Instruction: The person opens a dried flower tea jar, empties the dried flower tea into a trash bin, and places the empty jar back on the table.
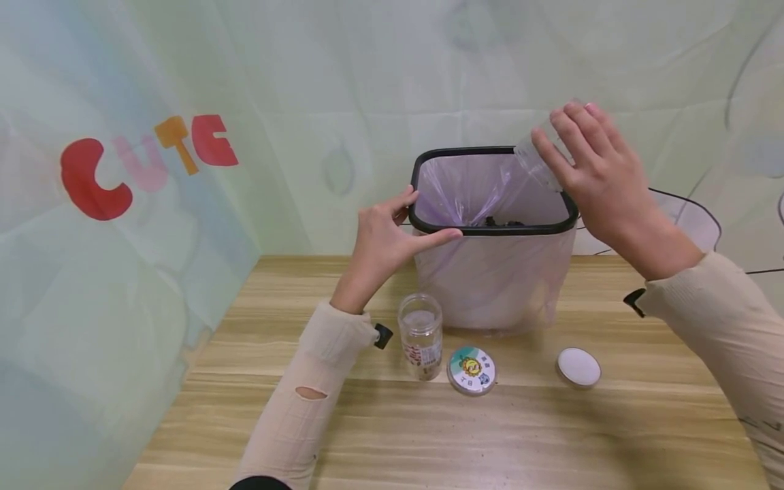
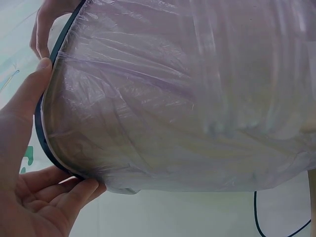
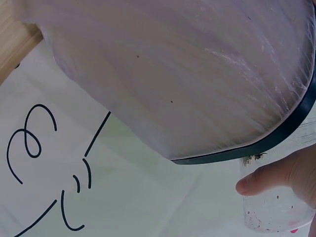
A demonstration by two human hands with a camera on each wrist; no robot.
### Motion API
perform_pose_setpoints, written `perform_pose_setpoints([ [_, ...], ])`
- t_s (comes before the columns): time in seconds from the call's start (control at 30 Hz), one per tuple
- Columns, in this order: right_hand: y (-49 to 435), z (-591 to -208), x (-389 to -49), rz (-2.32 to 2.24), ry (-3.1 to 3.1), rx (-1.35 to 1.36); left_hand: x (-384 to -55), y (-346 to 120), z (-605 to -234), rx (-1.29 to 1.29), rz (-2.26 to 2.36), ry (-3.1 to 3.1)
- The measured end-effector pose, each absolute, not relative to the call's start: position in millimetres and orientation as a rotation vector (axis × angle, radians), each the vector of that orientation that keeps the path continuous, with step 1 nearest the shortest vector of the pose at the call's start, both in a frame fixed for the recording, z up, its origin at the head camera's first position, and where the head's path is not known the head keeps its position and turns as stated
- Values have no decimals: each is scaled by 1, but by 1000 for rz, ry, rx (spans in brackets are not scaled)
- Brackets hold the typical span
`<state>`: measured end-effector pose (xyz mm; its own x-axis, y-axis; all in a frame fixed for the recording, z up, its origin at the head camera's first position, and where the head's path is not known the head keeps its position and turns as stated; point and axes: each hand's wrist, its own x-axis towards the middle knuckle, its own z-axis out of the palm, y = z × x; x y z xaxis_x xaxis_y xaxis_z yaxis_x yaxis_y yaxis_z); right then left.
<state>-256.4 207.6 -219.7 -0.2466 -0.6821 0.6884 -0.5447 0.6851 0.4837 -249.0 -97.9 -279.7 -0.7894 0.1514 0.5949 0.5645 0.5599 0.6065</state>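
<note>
A trash bin (image 1: 490, 286) with a black rim, lined with a thin purplish plastic bag (image 1: 468, 187), stands against the back of the table. My left hand (image 1: 386, 231) grips its rim at the near left corner, thumb along the front edge and fingers on the left side. In my right hand (image 1: 603, 170) is a clear plastic jar (image 1: 539, 160), held tipped over the bin's right side. Dark bits cling inside the jar (image 3: 269, 210) near its mouth. Some dark material (image 1: 505, 222) shows inside the bin.
Just in front of the bin stands another clear jar (image 1: 422, 340), lidless, with a printed label. To its right lies a round lid (image 1: 471, 371) with a sunflower picture. A plain white lid (image 1: 578, 367) lies farther right. A fabric backdrop (image 1: 343, 82) hangs behind the table.
</note>
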Motion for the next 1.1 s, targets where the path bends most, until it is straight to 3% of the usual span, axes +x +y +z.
perform_pose_setpoints([
  [0.47, 210, -228, -258, 35, -1911, 889, -248, -96, -281, -567, -1110, -2331],
  [1.1, 223, -228, -249, 454, -2125, 504, -249, -98, -286, -600, -1112, -2313],
])
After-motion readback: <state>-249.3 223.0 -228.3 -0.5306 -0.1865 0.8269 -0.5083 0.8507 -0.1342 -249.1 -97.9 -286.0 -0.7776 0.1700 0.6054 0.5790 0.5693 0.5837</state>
